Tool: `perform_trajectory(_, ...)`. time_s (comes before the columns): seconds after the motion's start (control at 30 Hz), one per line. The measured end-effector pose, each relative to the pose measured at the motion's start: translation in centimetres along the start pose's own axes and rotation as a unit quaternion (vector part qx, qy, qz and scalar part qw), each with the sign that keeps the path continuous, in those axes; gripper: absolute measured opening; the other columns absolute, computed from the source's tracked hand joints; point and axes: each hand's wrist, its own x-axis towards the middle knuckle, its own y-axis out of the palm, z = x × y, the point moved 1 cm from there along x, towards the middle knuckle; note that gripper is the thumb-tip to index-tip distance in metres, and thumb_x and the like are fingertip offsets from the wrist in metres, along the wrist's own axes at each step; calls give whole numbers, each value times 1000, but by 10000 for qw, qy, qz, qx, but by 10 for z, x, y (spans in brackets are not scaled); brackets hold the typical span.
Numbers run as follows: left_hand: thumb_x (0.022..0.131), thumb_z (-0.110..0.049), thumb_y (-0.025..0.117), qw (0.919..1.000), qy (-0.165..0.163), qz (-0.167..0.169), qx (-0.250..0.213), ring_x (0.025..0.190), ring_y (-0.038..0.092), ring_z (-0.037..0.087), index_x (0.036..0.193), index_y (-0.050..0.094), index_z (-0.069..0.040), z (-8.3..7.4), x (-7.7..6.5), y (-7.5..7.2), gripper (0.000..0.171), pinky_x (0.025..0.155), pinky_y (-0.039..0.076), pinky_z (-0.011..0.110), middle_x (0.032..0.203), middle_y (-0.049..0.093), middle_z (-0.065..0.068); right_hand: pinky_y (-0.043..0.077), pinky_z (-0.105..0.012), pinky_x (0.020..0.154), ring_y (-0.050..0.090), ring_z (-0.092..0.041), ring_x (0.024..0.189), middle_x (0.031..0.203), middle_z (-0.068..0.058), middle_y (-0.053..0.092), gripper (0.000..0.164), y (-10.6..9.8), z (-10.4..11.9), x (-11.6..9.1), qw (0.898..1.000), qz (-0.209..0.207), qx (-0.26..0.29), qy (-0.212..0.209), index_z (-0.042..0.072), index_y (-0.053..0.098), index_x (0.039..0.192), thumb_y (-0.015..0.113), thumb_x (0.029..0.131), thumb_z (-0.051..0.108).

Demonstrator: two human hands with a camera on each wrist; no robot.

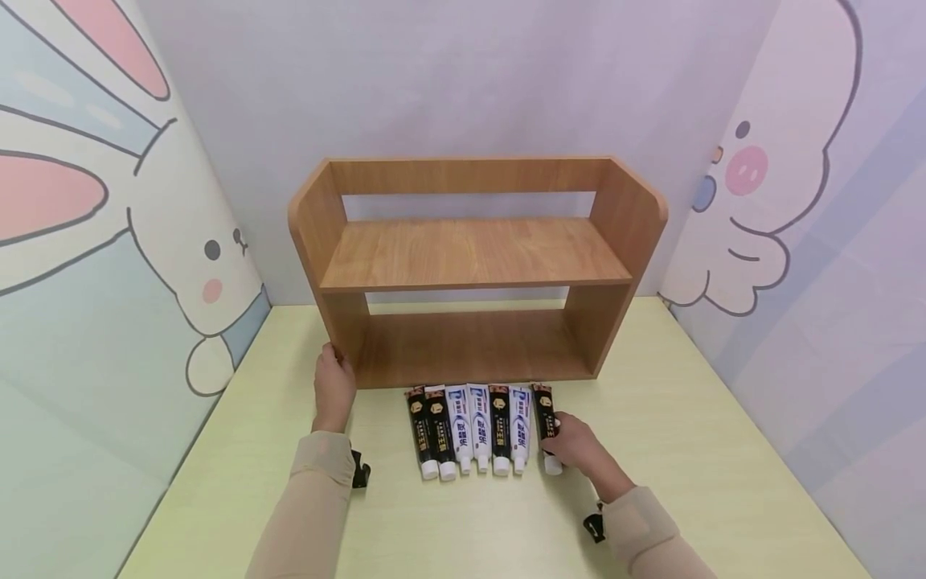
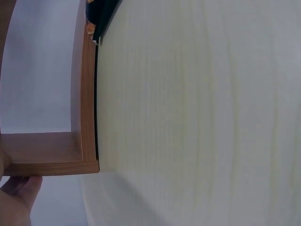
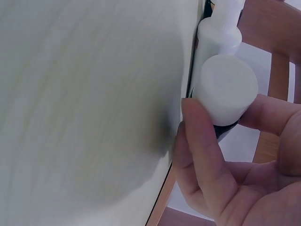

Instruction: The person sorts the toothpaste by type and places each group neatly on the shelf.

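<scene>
My left hand (image 1: 335, 390) grips the front edge of the left side panel of a wooden two-tier shelf (image 1: 476, 283). In the left wrist view, fingers (image 2: 19, 200) show on the panel's outer face, with another fingertip at its inner side. My right hand (image 1: 579, 446) holds a black toothpaste tube (image 1: 544, 406) near its white cap (image 3: 228, 89), thumb and fingers on either side of it. This tube is the rightmost of a row in front of the shelf. Beside it lie a white toothpaste tube (image 1: 519, 426) and another black toothpaste tube (image 1: 500, 426).
Several more black and white tubes (image 1: 460, 422) continue the row leftward, caps toward me. The pale table (image 1: 448, 531) extends in front and to both sides. Walls with cartoon animals (image 1: 781, 201) enclose the back and sides, close behind the shelf.
</scene>
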Motion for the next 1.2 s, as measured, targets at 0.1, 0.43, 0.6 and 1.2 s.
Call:
perform_trajectory(0.1,103,-8,44,10000,-73,52,-15,105,53,45,129,41,8,0,0,-1,31,87,46,57,114,50,28,52,-36,60,58,-27,81,106,-24,58,61,-5,1,3,10000,-28,91,-23,-15,42,134,67,82,6)
perform_trajectory(0.43,103,-8,45,9998,-58,149,-75,104,53,44,128,41,7,0,-1,-1,29,87,46,56,113,50,26,51,-33,54,58,-25,74,100,-21,57,56,-23,10,18,9996,-115,257,25,-13,43,133,64,83,3)
perform_trajectory(0.6,103,-7,46,9998,-30,131,-118,105,53,43,127,42,7,-1,-1,-2,29,88,46,56,113,50,26,50,-33,57,57,-27,77,101,-21,56,55,-26,10,26,9996,-120,254,81,-12,43,134,63,86,3)
perform_trajectory(1.2,103,-7,47,9998,10,146,-165,105,53,42,127,42,6,1,-1,-1,28,89,46,54,113,50,25,49,-37,64,55,-33,87,111,-28,55,44,-26,4,57,9944,-768,732,22,-9,48,130,60,91,6)
